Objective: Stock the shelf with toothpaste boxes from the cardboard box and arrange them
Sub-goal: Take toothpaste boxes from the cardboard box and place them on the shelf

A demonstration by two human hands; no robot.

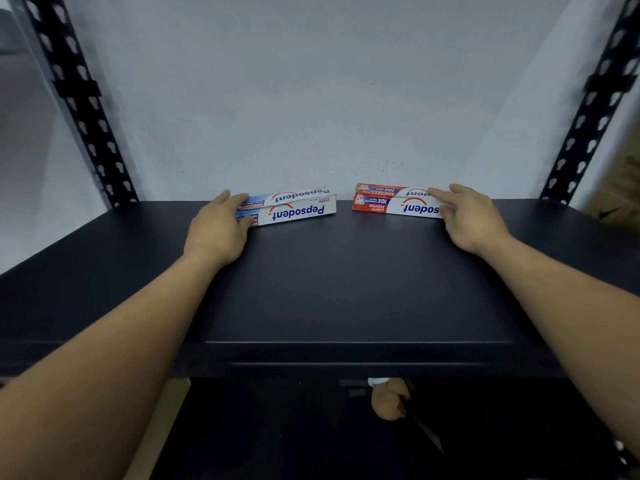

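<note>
Two toothpaste boxes lie flat at the back of a dark shelf (346, 278), close to the white wall, their print upside down to me. The blue-and-white toothpaste box (294, 207) is left of centre; my left hand (218, 230) holds its left end, fingers over the top and thumb against the front face. To the right lies the red-and-white toothpaste box (391, 202), a gap apart from the blue one. My right hand (467, 220) grips its right end, with fingers laid along the top edge. The cardboard box is out of view.
Black perforated uprights stand at the back left (86, 109) and back right (588, 116) of the shelf. A brown object (389, 398) shows below the shelf's front edge. Something tan is at the far right edge (620, 192).
</note>
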